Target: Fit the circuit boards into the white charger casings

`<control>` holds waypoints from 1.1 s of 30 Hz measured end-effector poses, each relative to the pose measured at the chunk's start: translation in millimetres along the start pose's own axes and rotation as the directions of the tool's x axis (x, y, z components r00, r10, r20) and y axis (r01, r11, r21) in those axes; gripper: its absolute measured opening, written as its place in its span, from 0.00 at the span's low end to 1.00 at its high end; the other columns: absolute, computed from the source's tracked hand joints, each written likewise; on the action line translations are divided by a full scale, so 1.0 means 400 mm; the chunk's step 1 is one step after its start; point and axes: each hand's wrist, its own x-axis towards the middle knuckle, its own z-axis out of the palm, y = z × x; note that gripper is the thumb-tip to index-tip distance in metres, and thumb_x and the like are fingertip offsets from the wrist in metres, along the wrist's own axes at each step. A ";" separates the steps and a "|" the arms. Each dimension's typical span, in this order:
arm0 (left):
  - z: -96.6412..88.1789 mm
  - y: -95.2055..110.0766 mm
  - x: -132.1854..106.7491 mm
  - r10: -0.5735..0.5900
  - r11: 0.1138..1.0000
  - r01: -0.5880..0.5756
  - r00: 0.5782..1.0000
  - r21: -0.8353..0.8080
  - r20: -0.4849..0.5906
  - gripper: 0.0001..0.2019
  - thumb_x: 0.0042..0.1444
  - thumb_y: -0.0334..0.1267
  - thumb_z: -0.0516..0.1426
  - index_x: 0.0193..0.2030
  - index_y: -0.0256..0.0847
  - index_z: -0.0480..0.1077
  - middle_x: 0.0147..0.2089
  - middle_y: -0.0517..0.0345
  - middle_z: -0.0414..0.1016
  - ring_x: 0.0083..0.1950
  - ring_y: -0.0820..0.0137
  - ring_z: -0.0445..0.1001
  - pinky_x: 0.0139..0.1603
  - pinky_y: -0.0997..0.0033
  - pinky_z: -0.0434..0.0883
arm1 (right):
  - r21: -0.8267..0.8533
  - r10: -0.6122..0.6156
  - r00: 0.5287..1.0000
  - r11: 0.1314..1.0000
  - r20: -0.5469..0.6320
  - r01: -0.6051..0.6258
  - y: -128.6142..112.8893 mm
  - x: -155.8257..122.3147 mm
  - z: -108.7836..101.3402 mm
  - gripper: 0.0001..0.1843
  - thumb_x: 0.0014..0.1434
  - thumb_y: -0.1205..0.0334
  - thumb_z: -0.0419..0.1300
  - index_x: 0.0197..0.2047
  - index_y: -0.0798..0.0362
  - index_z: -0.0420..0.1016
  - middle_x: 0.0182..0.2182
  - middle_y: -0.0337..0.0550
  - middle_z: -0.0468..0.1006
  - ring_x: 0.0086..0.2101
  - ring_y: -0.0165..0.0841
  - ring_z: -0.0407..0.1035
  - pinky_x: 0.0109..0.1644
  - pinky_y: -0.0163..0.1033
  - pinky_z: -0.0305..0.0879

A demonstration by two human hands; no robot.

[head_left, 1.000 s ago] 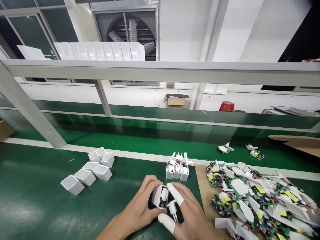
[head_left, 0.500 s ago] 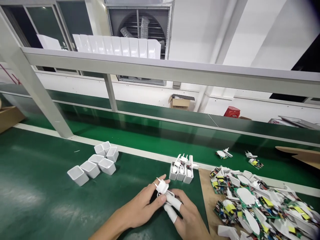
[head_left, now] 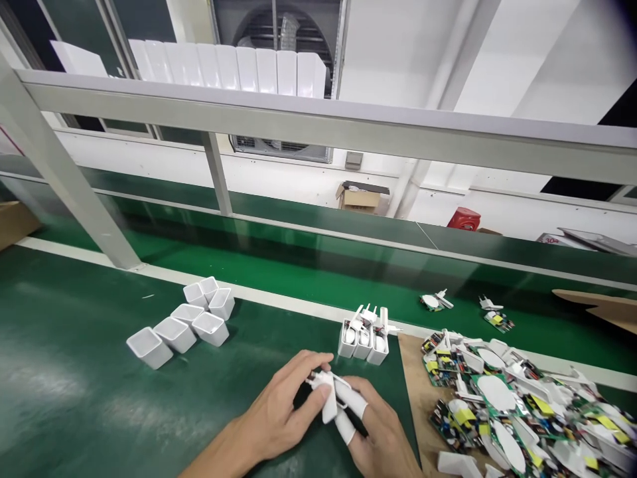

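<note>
Between my hands is a white plug piece [head_left: 329, 410], its flat side tilted up and its pins toward my left fingers. My left hand [head_left: 283, 411] pinches it with thumb and fingers. My right hand [head_left: 381, 431] grips it from the other side, with white covers on two fingers; these partly hide the piece. Just beyond stand three white housings [head_left: 377, 354] side by side, plugs and parts poking out of their tops. To the left, several empty white housings [head_left: 175, 338] stand with open tops.
A heap of circuit boards [head_left: 497, 393] with white plug parts lies on brown cardboard [head_left: 412, 378] at right. Two board assemblies [head_left: 436, 301] sit on the green conveyor belt [head_left: 308, 279]. A metal post [head_left: 82, 172] and rail [head_left: 348, 119] cross in front.
My hands have turned the plug piece, so its long flat side now shows. The two board assemblies on the belt have shifted left. The camera view has moved slightly.
</note>
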 end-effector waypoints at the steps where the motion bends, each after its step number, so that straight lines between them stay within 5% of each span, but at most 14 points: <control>1: -0.001 0.001 0.001 -0.018 1.000 0.018 1.000 -0.005 0.000 0.16 0.76 0.38 0.50 0.67 0.50 0.65 0.55 0.53 0.76 0.52 0.65 0.77 0.57 0.65 0.75 | -0.006 0.017 1.000 1.000 0.005 -0.017 -0.002 -0.002 0.000 0.24 0.66 0.75 0.57 0.62 0.48 0.70 0.50 0.51 0.80 0.46 0.39 0.80 0.48 0.39 0.81; 8: -0.002 0.001 0.015 -0.066 0.997 0.065 0.998 -0.042 -0.024 0.13 0.78 0.40 0.45 0.55 0.46 0.70 0.47 0.56 0.76 0.44 0.67 0.76 0.49 0.67 0.72 | 0.057 0.197 0.978 0.978 0.070 -0.202 -0.009 -0.002 -0.006 0.20 0.68 0.69 0.59 0.61 0.46 0.71 0.48 0.45 0.82 0.44 0.37 0.82 0.49 0.37 0.80; 12: -0.005 0.001 0.015 -0.049 0.998 0.048 0.999 -0.027 -0.015 0.13 0.78 0.40 0.45 0.55 0.46 0.70 0.47 0.55 0.75 0.45 0.66 0.75 0.50 0.66 0.72 | 0.031 0.190 0.977 0.981 0.095 -0.193 -0.009 -0.004 -0.006 0.23 0.68 0.69 0.57 0.65 0.46 0.71 0.50 0.48 0.81 0.45 0.39 0.81 0.51 0.40 0.80; 15: -0.006 -0.009 0.007 -0.067 0.998 0.067 0.998 -0.021 -0.012 0.14 0.78 0.41 0.44 0.60 0.48 0.69 0.49 0.54 0.74 0.47 0.66 0.76 0.52 0.64 0.74 | 0.050 0.189 0.971 0.979 0.148 -0.199 -0.013 -0.003 -0.008 0.22 0.69 0.69 0.55 0.63 0.45 0.74 0.50 0.49 0.80 0.46 0.39 0.80 0.53 0.42 0.79; 17: -0.001 -0.016 0.000 -0.045 0.997 0.043 0.999 -0.061 -0.027 0.19 0.75 0.47 0.53 0.69 0.50 0.61 0.55 0.51 0.73 0.50 0.63 0.77 0.54 0.61 0.76 | 0.174 0.280 0.950 0.937 0.137 -0.302 -0.017 0.001 -0.005 0.19 0.70 0.64 0.57 0.62 0.46 0.76 0.52 0.50 0.80 0.48 0.40 0.79 0.55 0.44 0.77; 19: 0.009 -0.017 -0.007 0.036 0.995 -0.040 0.998 -0.086 -0.053 0.44 0.60 0.54 0.68 0.76 0.52 0.50 0.63 0.46 0.67 0.57 0.56 0.76 0.57 0.55 0.77 | 0.422 0.444 0.883 0.779 0.149 -0.463 -0.022 0.006 0.001 0.18 0.70 0.55 0.60 0.60 0.48 0.78 0.51 0.52 0.82 0.48 0.43 0.79 0.53 0.46 0.78; 20: 0.016 -0.014 -0.010 0.090 0.993 -0.095 0.994 -0.069 -0.067 0.53 0.54 0.52 0.73 0.78 0.53 0.46 0.66 0.44 0.64 0.60 0.52 0.74 0.60 0.51 0.77 | 0.563 0.529 0.826 0.630 0.192 -0.535 -0.025 0.008 0.005 0.19 0.69 0.50 0.62 0.58 0.49 0.79 0.49 0.52 0.83 0.46 0.44 0.80 0.51 0.48 0.79; 23: 0.036 0.006 -0.014 0.217 0.976 -0.212 0.971 0.057 -0.097 0.47 0.60 0.38 0.69 0.78 0.55 0.45 0.64 0.44 0.67 0.61 0.52 0.73 0.61 0.48 0.75 | 0.804 0.631 0.665 0.106 0.400 -0.585 -0.040 0.015 0.016 0.27 0.63 0.41 0.66 0.54 0.53 0.80 0.41 0.52 0.86 0.39 0.47 0.82 0.46 0.54 0.80; 25: 0.045 0.021 -0.013 0.282 0.956 -0.266 0.951 0.124 -0.129 0.42 0.64 0.31 0.63 0.78 0.54 0.46 0.59 0.46 0.71 0.58 0.54 0.74 0.58 0.49 0.76 | 0.832 0.613 0.628 -0.087 0.479 -0.548 -0.052 0.018 0.019 0.27 0.61 0.41 0.69 0.52 0.55 0.81 0.39 0.53 0.86 0.38 0.48 0.83 0.48 0.57 0.78; 27: 0.047 0.031 -0.011 0.318 0.942 -0.294 0.935 0.160 -0.155 0.42 0.63 0.31 0.64 0.77 0.52 0.47 0.57 0.46 0.73 0.55 0.54 0.74 0.55 0.50 0.77 | 0.835 0.601 0.621 -0.152 0.502 -0.528 -0.063 0.021 0.019 0.27 0.60 0.43 0.70 0.51 0.56 0.81 0.39 0.54 0.87 0.39 0.49 0.83 0.50 0.58 0.76; 33: 0.044 0.031 -0.012 0.361 0.925 -0.329 0.917 0.189 -0.170 0.40 0.62 0.31 0.64 0.76 0.50 0.50 0.56 0.47 0.74 0.53 0.55 0.75 0.53 0.53 0.77 | 0.839 0.603 0.622 -0.158 0.500 -0.520 -0.068 0.025 0.021 0.28 0.58 0.43 0.72 0.51 0.57 0.81 0.37 0.54 0.87 0.41 0.50 0.83 0.52 0.59 0.75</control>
